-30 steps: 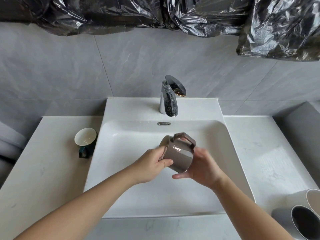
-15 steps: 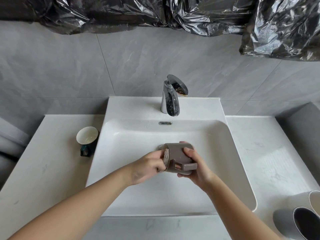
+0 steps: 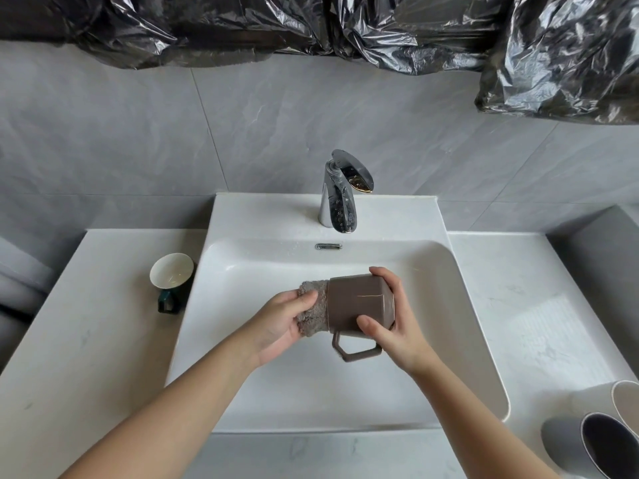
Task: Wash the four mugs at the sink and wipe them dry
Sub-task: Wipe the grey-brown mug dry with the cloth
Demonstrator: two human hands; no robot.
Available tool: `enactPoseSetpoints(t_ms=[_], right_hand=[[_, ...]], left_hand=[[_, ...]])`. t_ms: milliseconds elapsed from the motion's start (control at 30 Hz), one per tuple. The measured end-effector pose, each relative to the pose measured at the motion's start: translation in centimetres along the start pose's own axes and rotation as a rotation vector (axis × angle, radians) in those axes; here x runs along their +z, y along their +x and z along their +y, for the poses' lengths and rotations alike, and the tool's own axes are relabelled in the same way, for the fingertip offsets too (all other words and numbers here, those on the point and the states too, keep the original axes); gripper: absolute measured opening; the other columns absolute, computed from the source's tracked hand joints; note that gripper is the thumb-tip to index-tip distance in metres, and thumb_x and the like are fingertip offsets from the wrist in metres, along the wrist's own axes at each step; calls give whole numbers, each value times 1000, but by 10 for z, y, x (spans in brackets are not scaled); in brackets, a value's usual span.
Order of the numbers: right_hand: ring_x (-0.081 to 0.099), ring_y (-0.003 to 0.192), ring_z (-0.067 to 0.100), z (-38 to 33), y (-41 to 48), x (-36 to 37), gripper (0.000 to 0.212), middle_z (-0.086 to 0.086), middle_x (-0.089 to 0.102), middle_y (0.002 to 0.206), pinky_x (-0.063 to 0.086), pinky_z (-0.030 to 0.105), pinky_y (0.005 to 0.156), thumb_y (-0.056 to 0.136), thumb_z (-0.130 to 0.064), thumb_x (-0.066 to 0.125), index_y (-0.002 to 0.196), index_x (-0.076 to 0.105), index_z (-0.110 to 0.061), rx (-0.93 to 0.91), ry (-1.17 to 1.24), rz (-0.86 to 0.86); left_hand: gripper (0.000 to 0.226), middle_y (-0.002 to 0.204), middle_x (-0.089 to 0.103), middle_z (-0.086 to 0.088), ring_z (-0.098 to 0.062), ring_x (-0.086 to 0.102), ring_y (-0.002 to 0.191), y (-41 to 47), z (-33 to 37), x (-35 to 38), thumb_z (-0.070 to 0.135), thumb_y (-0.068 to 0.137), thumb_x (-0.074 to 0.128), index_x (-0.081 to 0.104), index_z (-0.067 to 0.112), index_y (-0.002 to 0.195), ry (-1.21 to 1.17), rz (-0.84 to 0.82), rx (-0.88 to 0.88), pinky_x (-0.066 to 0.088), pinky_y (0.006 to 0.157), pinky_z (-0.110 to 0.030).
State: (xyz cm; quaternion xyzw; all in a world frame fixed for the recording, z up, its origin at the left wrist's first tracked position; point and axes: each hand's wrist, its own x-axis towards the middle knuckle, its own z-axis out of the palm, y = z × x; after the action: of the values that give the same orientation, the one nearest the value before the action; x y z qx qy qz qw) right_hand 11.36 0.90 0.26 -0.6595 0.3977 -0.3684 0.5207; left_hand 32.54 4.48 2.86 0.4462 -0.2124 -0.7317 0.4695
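Note:
Over the white sink [image 3: 477, 340] I hold a brown mug [image 3: 356, 302] on its side, its mouth to the left and its handle pointing toward me. My right hand [image 3: 390, 316] grips the mug at its base end. My left hand [image 3: 280, 323] holds a grey fuzzy cloth [image 3: 313, 305] pushed against the mug's mouth. A dark green mug with a white inside [image 3: 171, 281] stands on the counter left of the sink. At the bottom right lie a grey mug [image 3: 587, 444] and a pale beige mug [image 3: 619, 402], partly cut off by the frame.
A chrome tap [image 3: 340, 198] stands at the back of the sink, with no water running. White counter [image 3: 69, 340] extends on both sides. Black plastic sheeting [image 3: 380, 29] hangs along the top of the grey tiled wall.
The mug has been turned in my hands: its handle went from pointing up to pointing toward me. The grey cloth now shows at the mug's mouth in my left hand.

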Motion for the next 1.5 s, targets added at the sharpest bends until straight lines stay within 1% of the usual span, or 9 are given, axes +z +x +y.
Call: enactPoseSetpoints(t_ms=[100, 200, 367, 567, 833, 967, 1067, 1333, 1500], right_hand=[[63, 103, 16, -3, -5, 10, 69, -11, 63, 115, 52, 32, 86, 72, -42, 70, 134, 42, -33, 183, 441, 94], [66, 110, 30, -4, -4, 21, 78, 7, 65, 126, 57, 39, 75, 58, -53, 84, 126, 54, -28, 446, 863, 184], [59, 117, 35, -10, 2, 41, 37, 14, 68, 121, 48, 47, 91, 85, -44, 66, 113, 66, -19, 641, 1259, 355], [64, 114, 33, -12, 6, 49, 40, 16, 67, 126, 48, 52, 102, 92, -36, 61, 125, 63, -14, 700, 1154, 262], [71, 95, 28, -8, -8, 31, 53, 12, 73, 107, 58, 44, 75, 80, -52, 51, 119, 63, -18, 655, 736, 6], [69, 106, 35, -9, -8, 28, 62, 15, 69, 121, 55, 57, 88, 83, -58, 57, 132, 56, -20, 593, 656, 9], [64, 115, 39, -5, -7, 27, 78, 18, 63, 129, 48, 61, 100, 74, -65, 70, 135, 54, -20, 552, 628, 23], [64, 114, 39, -6, -7, 32, 56, 24, 62, 128, 46, 60, 103, 94, -48, 53, 136, 50, -11, 575, 618, 33], [70, 101, 31, -11, -5, 27, 44, 19, 67, 120, 52, 54, 98, 90, -45, 59, 126, 56, -19, 530, 608, 61]], left_hand=[[27, 101, 73, -14, -21, 69, 92, -2, -1, -9, 12, 99, 44, 63, -1, 112, -94, 176, 126, 58, 77, -28], [26, 107, 72, -14, -22, 69, 97, -6, -10, -20, 12, 100, 43, 62, 0, 115, -135, 328, 265, 55, 86, -32], [33, 101, 73, 6, -12, 66, 98, -9, -30, -2, 36, 75, 71, 64, 17, 102, 190, 384, 481, 51, 88, -29], [17, 78, 64, 12, -4, 60, 74, 2, -28, 30, 32, 80, 61, 51, 23, 89, 458, 463, 616, 48, 71, -23], [38, 131, 52, 6, 3, 47, 122, 11, -17, 25, 29, 86, 50, 50, 37, 123, 728, 251, 571, 35, 110, -24], [45, 139, 53, 7, 1, 43, 131, 2, -19, 32, 48, 89, 40, 55, 29, 127, 691, 212, 515, 31, 114, -26], [46, 141, 52, 5, 1, 42, 132, -5, -26, 36, 34, 92, 45, 54, 18, 134, 746, 266, 587, 32, 113, -25], [39, 137, 54, 12, 3, 45, 129, -3, -15, 41, 34, 91, 41, 68, 22, 116, 804, 231, 657, 35, 109, -22], [55, 155, 30, 10, 6, 24, 141, -1, -21, 43, 31, 90, 41, 43, 22, 145, 1005, 188, 571, 21, 118, -23]])
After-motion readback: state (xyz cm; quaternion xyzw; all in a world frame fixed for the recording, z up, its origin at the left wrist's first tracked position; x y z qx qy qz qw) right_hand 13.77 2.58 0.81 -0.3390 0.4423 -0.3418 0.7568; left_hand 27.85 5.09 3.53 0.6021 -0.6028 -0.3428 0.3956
